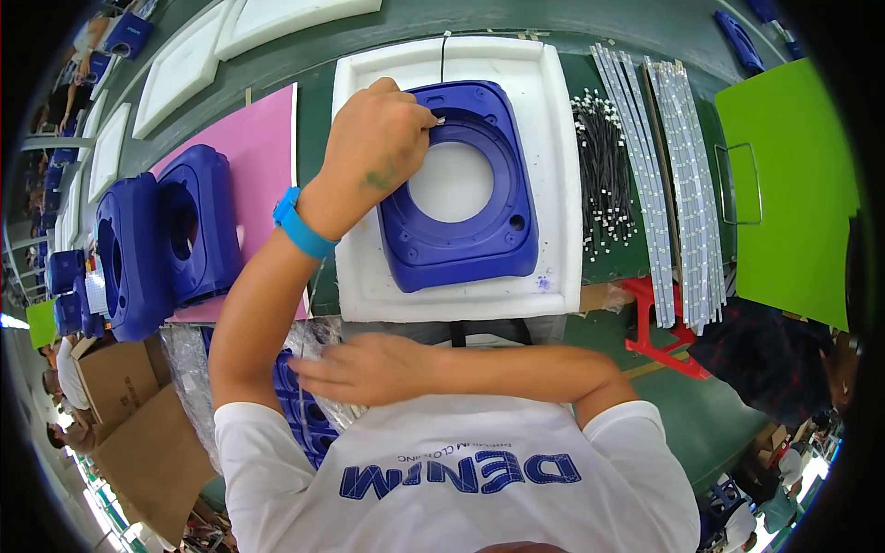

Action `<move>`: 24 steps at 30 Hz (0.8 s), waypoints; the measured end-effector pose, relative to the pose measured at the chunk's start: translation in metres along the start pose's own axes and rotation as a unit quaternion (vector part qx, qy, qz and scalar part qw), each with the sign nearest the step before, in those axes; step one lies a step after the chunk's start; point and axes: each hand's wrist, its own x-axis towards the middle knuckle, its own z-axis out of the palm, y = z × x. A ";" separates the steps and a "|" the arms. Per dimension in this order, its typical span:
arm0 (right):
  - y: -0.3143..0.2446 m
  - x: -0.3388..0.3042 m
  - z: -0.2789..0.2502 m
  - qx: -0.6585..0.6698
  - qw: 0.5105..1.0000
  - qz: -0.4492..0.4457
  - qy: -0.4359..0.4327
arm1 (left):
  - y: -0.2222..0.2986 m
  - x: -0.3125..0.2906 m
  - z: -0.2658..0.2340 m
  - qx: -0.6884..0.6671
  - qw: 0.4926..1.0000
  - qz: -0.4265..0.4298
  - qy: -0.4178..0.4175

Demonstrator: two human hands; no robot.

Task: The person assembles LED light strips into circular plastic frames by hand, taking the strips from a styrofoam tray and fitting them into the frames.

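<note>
A blue plastic housing (516,194) with a large round opening lies in a white foam tray (553,184). My left hand (383,129), with a bright blue wristband on its arm, reaches over the housing's upper left. Its thumb and fingers are pinched together at the inner rim of the opening; a small pale bit shows at the fingertips, too small to name. Across my body, toward the left, comes my right hand (369,369). It is smeared by motion, near more blue plastic parts (309,415) below the table edge. A thin line passes close to its fingertips.
Two more blue housings (194,221) stand on a pink board (263,175) at the left. To the right lie a bundle of black cables (604,175) with white ends, several light strips (691,184), and a green panel (784,194). A red stool (668,332) stands below.
</note>
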 end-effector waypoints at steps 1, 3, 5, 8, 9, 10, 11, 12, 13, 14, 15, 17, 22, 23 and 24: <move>0.004 0.004 0.004 0.001 1.000 0.000 0.000 | 0.000 0.001 -0.001 -0.003 1.000 -0.007 -0.012; 0.015 0.011 0.014 -0.081 0.995 0.010 0.056 | -0.002 0.002 -0.001 -0.006 1.000 -0.015 -0.026; 0.015 0.009 0.017 -0.063 0.998 0.016 0.006 | -0.007 0.001 0.000 -0.051 0.998 -0.025 -0.023; 0.013 0.000 -0.021 -0.013 0.997 0.050 -0.065 | -0.004 0.002 -0.013 -0.013 0.997 -0.051 -0.056; 0.013 -0.009 -0.044 0.017 0.994 0.073 -0.083 | -0.008 0.002 -0.010 -0.013 0.997 -0.051 -0.054; 0.011 -0.020 -0.057 0.035 0.996 0.077 -0.022 | -0.011 -0.001 -0.004 -0.043 0.999 -0.006 -0.007; 0.009 -0.031 -0.070 0.056 0.995 0.080 0.039 | -0.012 -0.004 -0.001 -0.072 0.996 0.036 0.039; 0.007 -0.039 -0.082 0.082 0.989 0.105 0.071 | -0.009 -0.007 0.001 -0.073 0.996 0.032 0.040; 0.006 -0.047 -0.095 0.107 0.981 0.128 0.104 | -0.006 -0.008 0.003 -0.111 0.993 -0.012 0.029; 0.002 -0.056 -0.115 0.192 0.948 0.218 0.128 | -0.003 -0.009 0.005 -0.151 0.987 -0.055 0.019; -0.004 -0.065 -0.131 0.274 0.900 0.304 0.152 | 0.000 -0.011 0.008 -0.151 0.987 -0.058 0.019; 0.005 -0.075 -0.153 0.373 0.813 0.334 0.296 | 0.001 -0.013 0.012 -0.136 0.988 -0.057 0.040; 0.036 -0.089 -0.179 0.397 0.691 0.411 0.443 | 0.011 -0.014 0.019 -0.019 0.998 -0.018 0.057; 0.039 -0.085 -0.181 0.396 0.689 0.416 0.442 | 0.016 -0.014 0.020 0.033 0.998 -0.007 0.055; 0.041 -0.079 -0.179 0.395 0.687 0.416 0.445 | 0.018 -0.014 0.020 0.032 0.998 -0.005 0.053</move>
